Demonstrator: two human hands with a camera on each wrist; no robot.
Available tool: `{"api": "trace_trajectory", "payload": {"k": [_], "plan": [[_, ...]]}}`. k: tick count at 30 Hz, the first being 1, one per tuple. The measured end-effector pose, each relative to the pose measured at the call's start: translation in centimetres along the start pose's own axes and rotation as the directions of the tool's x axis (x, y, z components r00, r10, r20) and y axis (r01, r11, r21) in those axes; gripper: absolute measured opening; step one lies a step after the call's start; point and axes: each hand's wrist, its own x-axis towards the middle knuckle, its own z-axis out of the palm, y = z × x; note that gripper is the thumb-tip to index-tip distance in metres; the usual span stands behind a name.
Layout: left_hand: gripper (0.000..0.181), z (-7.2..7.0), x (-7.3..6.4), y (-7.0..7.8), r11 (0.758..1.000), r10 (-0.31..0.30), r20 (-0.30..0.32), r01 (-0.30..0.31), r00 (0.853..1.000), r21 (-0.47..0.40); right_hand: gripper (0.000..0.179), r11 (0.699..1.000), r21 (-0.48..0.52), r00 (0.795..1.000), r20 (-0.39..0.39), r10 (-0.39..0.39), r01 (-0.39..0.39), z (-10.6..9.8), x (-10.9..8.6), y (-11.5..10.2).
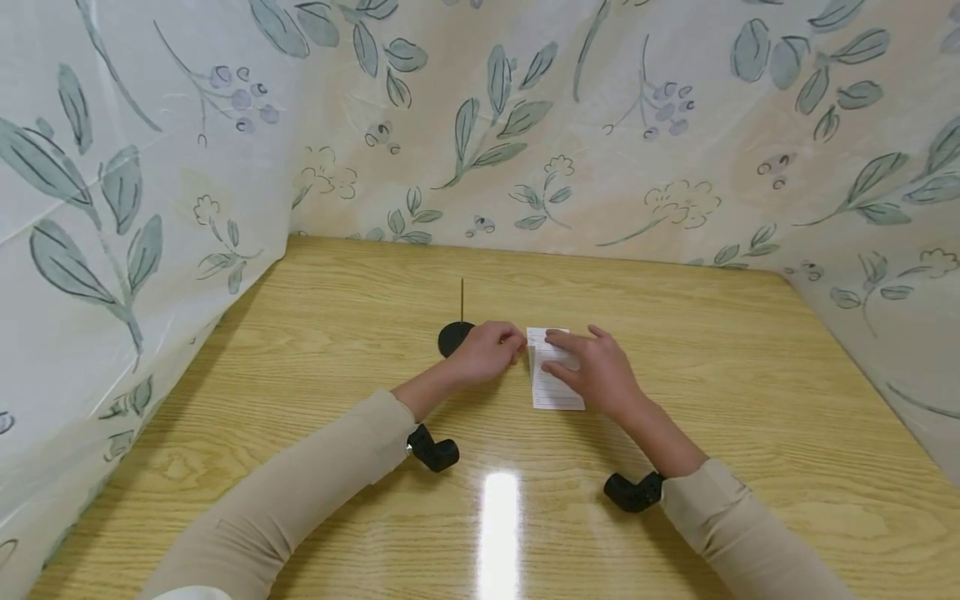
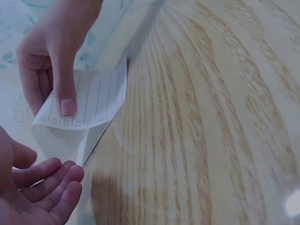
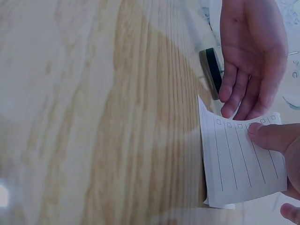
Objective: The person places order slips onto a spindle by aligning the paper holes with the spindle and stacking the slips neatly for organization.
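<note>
My right hand [image 1: 606, 377] pinches a white lined paper slip [image 1: 558, 393], thumb on top and fingers underneath. In the right wrist view the slip [image 3: 239, 164] bows upward, with a row of small checkboxes along one end and another paper edge below it. My left hand [image 1: 483, 354] is just left of the slip, holding nothing visible; in the left wrist view its fingers [image 2: 51, 180] are loosely bent beside the paper. Behind that hand stands a paper spike [image 1: 462, 300], a thin upright rod on a round black base [image 1: 450, 340], partly hidden by the hand.
A wood-grain table [image 1: 360, 292] lies under everything. Leaf-patterned cloth [image 1: 495, 150] hangs behind it and along both sides. Black wrist-worn devices [image 1: 435, 450] sit by each cuff. Light glares off the near table surface.
</note>
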Motion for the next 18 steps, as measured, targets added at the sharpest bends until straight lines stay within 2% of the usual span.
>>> {"api": "trace_trajectory", "payload": {"k": [4,11,18], "plan": [[0.031,0.0,0.0,-0.1,0.996,-0.022,-0.006,0.022,1.0,-0.083,0.042,0.999,-0.006,0.999,-0.012,-0.036,0.036,0.0,0.0,-0.5],[0.029,0.0,0.1,-0.2,0.995,-0.038,-0.025,0.036,0.999,-0.091,0.041,0.999,0.033,1.0,0.003,-0.031,0.03,0.2,-0.2,-1.4],[0.021,0.2,0.2,-0.2,0.984,-0.078,-0.064,0.066,0.995,-0.167,0.041,0.999,0.039,0.999,0.019,-0.025,0.025,0.1,-0.6,-2.1]]}}
